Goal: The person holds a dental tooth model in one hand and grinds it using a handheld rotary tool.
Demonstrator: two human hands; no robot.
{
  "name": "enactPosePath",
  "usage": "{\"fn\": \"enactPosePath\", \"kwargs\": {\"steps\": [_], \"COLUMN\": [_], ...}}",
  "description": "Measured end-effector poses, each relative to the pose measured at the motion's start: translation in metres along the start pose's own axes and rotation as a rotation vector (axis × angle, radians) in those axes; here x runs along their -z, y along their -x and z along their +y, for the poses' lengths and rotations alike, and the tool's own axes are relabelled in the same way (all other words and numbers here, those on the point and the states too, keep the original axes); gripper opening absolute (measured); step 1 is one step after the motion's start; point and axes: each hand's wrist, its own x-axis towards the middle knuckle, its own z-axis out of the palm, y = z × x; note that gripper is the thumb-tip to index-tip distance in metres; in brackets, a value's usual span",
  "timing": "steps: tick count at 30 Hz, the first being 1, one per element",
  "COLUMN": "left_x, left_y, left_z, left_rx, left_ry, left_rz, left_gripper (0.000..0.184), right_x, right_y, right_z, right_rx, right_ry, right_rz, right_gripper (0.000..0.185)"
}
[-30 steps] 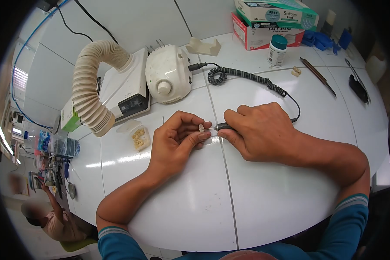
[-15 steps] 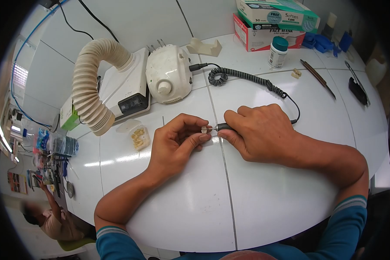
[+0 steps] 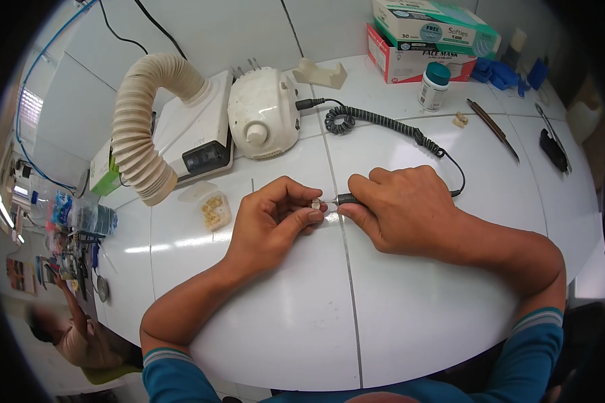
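Between its thumb and fingers my left hand (image 3: 275,218) pinches a small whitish piece (image 3: 316,203). My right hand (image 3: 407,213) is wrapped round a dark rotary handpiece (image 3: 348,199), its thin metal bit pointing left at the piece; whether they touch is too small to tell. A coiled black cord (image 3: 383,119) runs from the handpiece to a white control unit (image 3: 263,114) with a round knob. Left of my left hand lies an open clear box (image 3: 216,212) of small yellowish pieces.
A ribbed hose (image 3: 138,121) arches from a white machine (image 3: 198,121) at the back left. Mask boxes (image 3: 423,64), a green-capped bottle (image 3: 433,87), a small yellowish piece (image 3: 460,119), a brown knife (image 3: 494,131) and a black-handled tool (image 3: 553,149) stand or lie at the right. Another person (image 3: 81,342) sits far left.
The camera view has shifted slightly. Both hands keep nearly the same pose and grips, with the bit still at the whitish piece.
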Motion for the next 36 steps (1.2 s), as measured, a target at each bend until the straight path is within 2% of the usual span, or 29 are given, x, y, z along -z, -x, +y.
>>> {"fn": "enactPosePath", "kwargs": {"steps": [11, 17, 20, 24, 27, 30, 36], "left_x": [0.0017, 0.0, 0.0023, 0.0003, -0.0001, -0.0002, -0.0006], "left_y": [-0.0016, -0.0012, -0.0013, -0.0015, -0.0014, -0.0014, -0.0008], "left_z": [0.0032, 0.0044, 0.0036, 0.005, 0.0045, 0.0049, 0.006], "left_rx": [0.045, 0.029, -0.029, -0.02, -0.032, -0.028, -0.02], "left_ry": [0.04, -0.021, -0.145, -0.124, -0.119, -0.13, -0.128], "left_rz": [-0.023, -0.003, 0.001, 0.027, 0.048, 0.057, 0.062], "left_gripper": [0.024, 0.024, 0.022, 0.023, 0.024, 0.025, 0.024], "right_x": [-0.001, -0.0011, 0.0001, 0.0009, -0.0064, 0.0001, -0.0007], "right_y": [0.0004, -0.0001, -0.0002, 0.0, 0.0009, -0.0005, -0.0002], "right_z": [-0.0002, -0.0003, -0.0008, -0.0012, 0.0009, -0.0012, -0.0008], "right_rx": [0.015, 0.017, 0.011, 0.012, 0.03, 0.0, 0.013], "right_ry": [-0.004, 0.008, 0.006, 0.005, 0.001, 0.003, 0.007], "right_rz": [0.011, 0.005, -0.002, 0.002, 0.087, -0.004, 0.005], "right_gripper": [0.042, 0.042, 0.042, 0.041, 0.038, 0.041, 0.041]}}
